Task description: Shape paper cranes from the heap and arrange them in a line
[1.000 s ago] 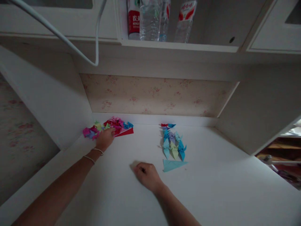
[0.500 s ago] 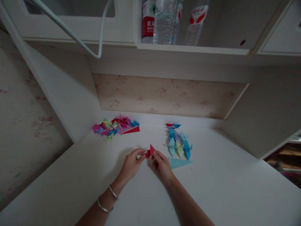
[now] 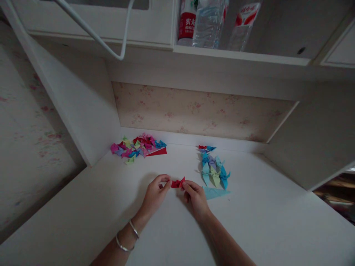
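Note:
Between my two hands is a small folded red paper (image 3: pixel 176 183), its right part standing up in a point. My left hand (image 3: pixel 156 190) pinches its left end between thumb and fingertips. On the right end, my right hand (image 3: pixel 196 197) grips it the same way, with the other fingers curled under. Just right of my right hand lies a light blue paper triangle (image 3: pixel 216 193), partly covered by that hand. Behind the triangle sit several folded paper cranes (image 3: pixel 215 175) in blue, purple and pale green.
A heap of colourful folded papers (image 3: pixel 135 147) lies at the back left of the white desk (image 3: pixel 111 207), beside a flat red paper strip (image 3: pixel 157 152). Plastic bottles (image 3: pixel 208 26) stand on the shelf above. A white cable or tube (image 3: pixel 97 37) hangs at upper left.
The red paper's upright point has come down lower and the paper looks more stretched out sideways. My right hand has shifted slightly right and down. The camera view has turned a little.

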A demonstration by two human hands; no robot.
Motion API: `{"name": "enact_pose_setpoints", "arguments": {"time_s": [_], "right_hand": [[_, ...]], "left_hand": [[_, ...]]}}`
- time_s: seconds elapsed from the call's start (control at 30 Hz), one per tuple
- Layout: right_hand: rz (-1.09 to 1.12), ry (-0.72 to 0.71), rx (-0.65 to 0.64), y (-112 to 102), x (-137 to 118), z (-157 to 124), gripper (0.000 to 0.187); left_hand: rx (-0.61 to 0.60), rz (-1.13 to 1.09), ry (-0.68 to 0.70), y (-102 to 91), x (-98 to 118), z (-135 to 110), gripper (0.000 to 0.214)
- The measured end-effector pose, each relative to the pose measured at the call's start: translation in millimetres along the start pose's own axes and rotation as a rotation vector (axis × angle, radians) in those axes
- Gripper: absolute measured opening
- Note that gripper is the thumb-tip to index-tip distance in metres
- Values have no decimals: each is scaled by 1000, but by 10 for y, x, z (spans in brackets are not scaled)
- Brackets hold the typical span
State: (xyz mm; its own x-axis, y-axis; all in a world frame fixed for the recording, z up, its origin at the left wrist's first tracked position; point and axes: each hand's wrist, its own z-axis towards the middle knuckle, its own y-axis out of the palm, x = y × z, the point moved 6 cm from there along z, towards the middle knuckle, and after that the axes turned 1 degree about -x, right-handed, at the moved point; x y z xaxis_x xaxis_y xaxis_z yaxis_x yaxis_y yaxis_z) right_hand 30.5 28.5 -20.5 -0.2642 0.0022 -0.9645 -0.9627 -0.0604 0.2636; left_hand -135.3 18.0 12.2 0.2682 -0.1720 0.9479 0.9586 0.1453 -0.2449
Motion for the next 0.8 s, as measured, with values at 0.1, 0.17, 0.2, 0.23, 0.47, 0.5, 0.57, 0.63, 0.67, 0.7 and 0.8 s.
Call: {"name": "enact_pose_setpoints", "arguments": {"time_s": [0.1,0.17,0.2,0.23,0.47,0.5,0.57,0.63,0.67,0.7,0.8], "right_hand": [[33,-10,16,-18,8,-6,32],[34,-21,14,-26,7,-8,33],[30,-24,13,-28,5,-10,33],[25,-23,11,-28,3,-11,33],[12,-18,10,-14,-13,-22,35],[10,-16,13,-15,-8,-21,36],[4,-15,18,-19,3,-17,37],[-3,-19,20,-22,7,-15,38],[-5,-21,19,-23,7,-14,38],[-8,-23,19,-22,4,-15,37],[-9,-27,18,-15,-8,-17,38]], "left_hand": [[-58,-88,-90,55,-1,-3,35],[-124,-113,-137,107,5,-20,38],[-145,-122,-151,124,7,-29,38],[-156,-129,-161,135,7,-36,39],[-154,-184,-214,152,-91,-33,40],[-152,-197,-226,156,-106,-33,41],[-150,-227,-245,162,-123,-35,42],[-149,-256,-255,166,-125,-38,42],[-149,-267,-263,167,-126,-40,41],[-148,-275,-270,167,-127,-42,41],[-146,-290,-279,163,-131,-45,38]]}}
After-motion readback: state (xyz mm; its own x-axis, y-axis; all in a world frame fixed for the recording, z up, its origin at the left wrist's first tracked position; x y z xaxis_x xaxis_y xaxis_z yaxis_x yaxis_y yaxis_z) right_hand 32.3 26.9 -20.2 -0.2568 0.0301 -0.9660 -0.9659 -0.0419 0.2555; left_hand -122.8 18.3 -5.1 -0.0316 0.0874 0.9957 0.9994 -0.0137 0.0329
